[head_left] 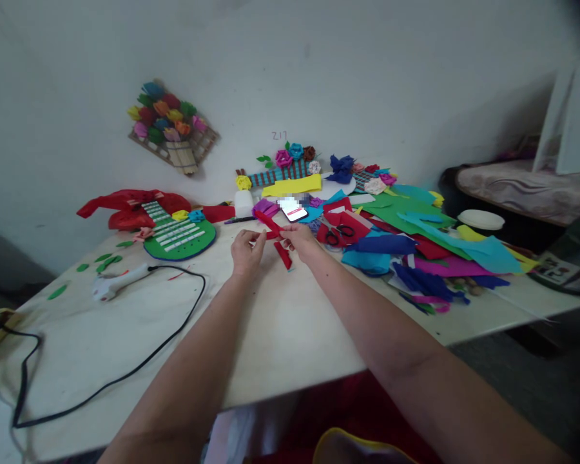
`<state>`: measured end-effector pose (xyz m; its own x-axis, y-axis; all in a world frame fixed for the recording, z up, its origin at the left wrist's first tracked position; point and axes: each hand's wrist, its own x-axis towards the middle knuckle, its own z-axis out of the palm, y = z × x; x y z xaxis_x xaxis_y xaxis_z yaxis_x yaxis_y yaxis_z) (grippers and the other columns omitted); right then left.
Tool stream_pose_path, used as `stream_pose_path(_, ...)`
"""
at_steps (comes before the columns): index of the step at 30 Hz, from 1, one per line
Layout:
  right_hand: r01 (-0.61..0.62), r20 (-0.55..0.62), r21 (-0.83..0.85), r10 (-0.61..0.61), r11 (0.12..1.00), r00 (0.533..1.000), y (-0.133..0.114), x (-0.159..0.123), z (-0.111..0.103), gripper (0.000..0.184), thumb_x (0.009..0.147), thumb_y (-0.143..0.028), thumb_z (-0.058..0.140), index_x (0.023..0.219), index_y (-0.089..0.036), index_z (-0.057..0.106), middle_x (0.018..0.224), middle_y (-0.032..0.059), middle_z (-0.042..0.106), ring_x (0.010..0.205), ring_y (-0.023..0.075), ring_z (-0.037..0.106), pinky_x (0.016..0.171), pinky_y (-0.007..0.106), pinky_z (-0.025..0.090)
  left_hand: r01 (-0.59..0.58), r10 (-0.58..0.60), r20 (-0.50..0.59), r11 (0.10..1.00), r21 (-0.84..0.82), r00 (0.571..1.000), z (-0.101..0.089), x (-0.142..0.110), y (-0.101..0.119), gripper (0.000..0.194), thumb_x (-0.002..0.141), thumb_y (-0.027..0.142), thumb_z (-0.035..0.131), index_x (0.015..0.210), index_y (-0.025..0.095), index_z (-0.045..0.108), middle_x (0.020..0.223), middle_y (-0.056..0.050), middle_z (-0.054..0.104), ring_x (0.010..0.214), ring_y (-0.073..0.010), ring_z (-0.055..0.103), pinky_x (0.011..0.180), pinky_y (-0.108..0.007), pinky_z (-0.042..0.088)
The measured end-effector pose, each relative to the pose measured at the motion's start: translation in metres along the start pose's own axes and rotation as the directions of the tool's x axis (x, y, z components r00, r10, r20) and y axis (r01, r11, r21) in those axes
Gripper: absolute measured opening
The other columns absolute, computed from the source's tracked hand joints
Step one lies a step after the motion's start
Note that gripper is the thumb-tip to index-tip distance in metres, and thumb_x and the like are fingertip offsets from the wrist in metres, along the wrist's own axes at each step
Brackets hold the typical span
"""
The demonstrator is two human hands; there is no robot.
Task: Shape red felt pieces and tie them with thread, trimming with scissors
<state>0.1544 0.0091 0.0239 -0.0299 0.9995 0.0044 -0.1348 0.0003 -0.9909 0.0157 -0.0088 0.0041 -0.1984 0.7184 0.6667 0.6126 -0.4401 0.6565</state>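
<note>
Between my two hands, a red paper strip (pixel 272 234) is held just above the table. My left hand (pixel 248 251) pinches its left end with thumb and forefinger. At the other end, my right hand (pixel 297 239) has its fingers closed on the strip. Another red folded piece (pixel 283 256) lies on the table just below them. Behind the hands a bright red strip (pixel 267 222) slants beside a lit phone (pixel 294 210). Black-handled scissors (pixel 338 233) rest on red paper right of my right hand.
A glue gun (pixel 120 281) lies at left, its black cord (pixel 154 361) looping over the table (pixel 290 348). Beyond it sits a green paper-covered board (pixel 180 240) with white strips. Coloured crepe paper (pixel 415 225) is heaped at right. A large dark bottle (pixel 568 258) stands by the right edge.
</note>
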Motion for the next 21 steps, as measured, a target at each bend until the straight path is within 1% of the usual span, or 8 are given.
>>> stream_pose_path(1,0.001,0.011,-0.005,0.0,1.0,1.0,0.001,0.0,0.001,0.007,0.072,-0.008,0.053,0.068,-0.014,0.056,0.051,-0.0021,0.059,0.035,0.0037,0.042,0.035,0.016,0.028,0.086,-0.083,0.037,0.992,-0.088,0.996,0.001,0.0,-0.001,0.032,0.073,0.046,0.053,0.072,0.016,0.064,0.073,-0.006,0.061,0.072,-0.0164,0.055,0.063,-0.027,0.041)
stream_pose_path(3,0.003,0.027,-0.019,-0.003,1.0,1.0,0.002,-0.001,0.002,0.007,0.072,-0.008,0.052,0.069,-0.014,0.056,0.051,-0.0021,0.06,0.036,0.0039,0.043,0.035,0.016,0.028,0.241,-0.213,0.124,0.927,-0.286,0.969,0.003,0.0,-0.002,0.034,0.07,0.046,0.055,0.078,0.015,0.064,0.075,-0.006,0.064,0.073,-0.0165,0.057,0.064,-0.027,0.042)
stream_pose_path(5,0.011,0.038,-0.04,-0.01,0.999,0.999,0.004,-0.001,0.004,0.006,0.071,-0.009,0.053,0.069,-0.014,0.056,0.051,-0.0022,0.061,0.036,0.0042,0.044,0.035,0.015,0.027,0.345,-0.283,0.2,0.819,-0.458,0.938,0.003,0.001,-0.002,0.036,0.066,0.044,0.058,0.085,0.014,0.064,0.08,-0.007,0.066,0.078,-0.0176,0.059,0.067,-0.027,0.043)
stream_pose_path(7,0.027,0.056,-0.063,-0.024,0.998,0.998,0.006,-0.001,0.006,0.006,0.071,-0.01,0.053,0.07,-0.014,0.056,0.052,-0.0021,0.061,0.037,0.0043,0.045,0.034,0.015,0.027,0.39,-0.305,0.243,0.733,-0.558,0.921,0.003,0.002,-0.002,0.037,0.063,0.04,0.061,0.088,0.014,0.064,0.082,-0.007,0.067,0.081,-0.0181,0.061,0.07,-0.028,0.044)
stream_pose_path(11,0.056,0.092,-0.085,-0.048,0.995,0.995,0.01,0.0,0.011,0.006,0.07,-0.009,0.055,0.071,-0.015,0.057,0.054,-0.002,0.062,0.037,0.0052,0.046,0.033,0.016,0.026,0.405,-0.326,0.247,0.639,-0.654,0.913,0.005,0.003,-0.002,0.025,0.058,0.029,0.063,0.076,0.013,0.063,0.074,-0.005,0.066,0.073,-0.0158,0.061,0.073,-0.029,0.045)
stream_pose_path(15,0.093,0.136,-0.135,-0.075,0.986,0.988,0.014,0.001,0.014,0.005,0.069,-0.01,0.058,0.067,-0.015,0.057,0.054,-0.0023,0.061,0.038,0.0054,0.046,0.04,0.017,0.036,0.409,-0.36,0.226,0.595,-0.692,0.905,0.007,0.004,-0.005,0.021,0.056,0.023,0.061,0.074,0.012,0.062,0.07,-0.005,0.066,0.066,-0.0145,0.061,0.07,-0.029,0.046)
stream_pose_path(18,0.2,0.155,-0.273,-0.162,0.941,0.975,0.019,0.003,0.014,0.002,0.069,-0.018,0.06,0.069,-0.016,0.06,0.059,-0.0018,0.062,0.046,0.0068,0.051,0.047,0.018,0.041,0.39,-0.366,0.188,0.624,-0.677,0.912,0.005,0.004,-0.005,0.021,0.057,0.024,0.06,0.074,0.012,0.061,0.067,-0.004,0.065,0.063,-0.0141,0.06,0.066,-0.028,0.047)
stream_pose_path(21,0.333,0.138,-0.407,-0.304,0.851,0.943,0.02,0.005,0.011,0.014,0.069,-0.032,0.062,0.072,-0.018,0.062,0.069,-0.0003,0.065,0.062,0.0098,0.057,0.059,0.02,0.044,0.346,-0.337,0.143,0.68,-0.646,0.93,0.003,0.005,-0.004,0.021,0.056,0.024,0.061,0.074,0.013,0.062,0.064,-0.001,0.063,0.057,-0.011,0.057,0.061,-0.025,0.046)
